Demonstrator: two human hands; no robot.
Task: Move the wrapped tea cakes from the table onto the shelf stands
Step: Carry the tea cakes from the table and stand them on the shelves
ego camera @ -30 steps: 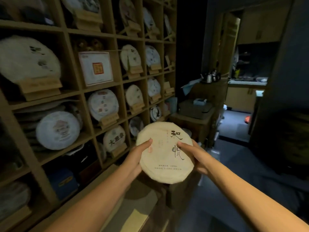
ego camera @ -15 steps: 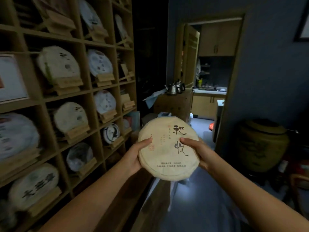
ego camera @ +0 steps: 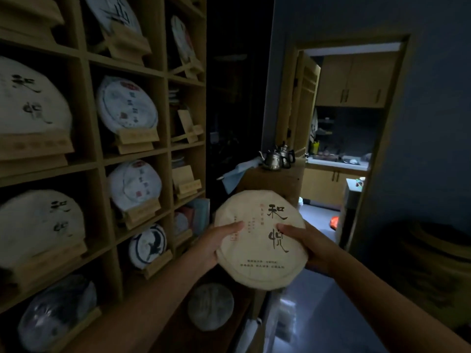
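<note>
Dim room, wooden shelf [ego camera: 89,159] along one side. Just beside the shelf, a wrapped tea cake [ego camera: 260,240] is clasped between the left hand [ego camera: 216,245] and right hand [ego camera: 305,245], printed face up, probably for reading. Empty stands [ego camera: 187,183] wait in the shelf's far column.

Wrapped tea cake [ego camera: 260,240] between both hands — left [ego camera: 211,247], right [ego camera: 314,247].

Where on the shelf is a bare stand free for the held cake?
Two stands in the right column sit bare, beside the cake-filled middle column. Left columns are full. Both hands hold the cake.
</note>
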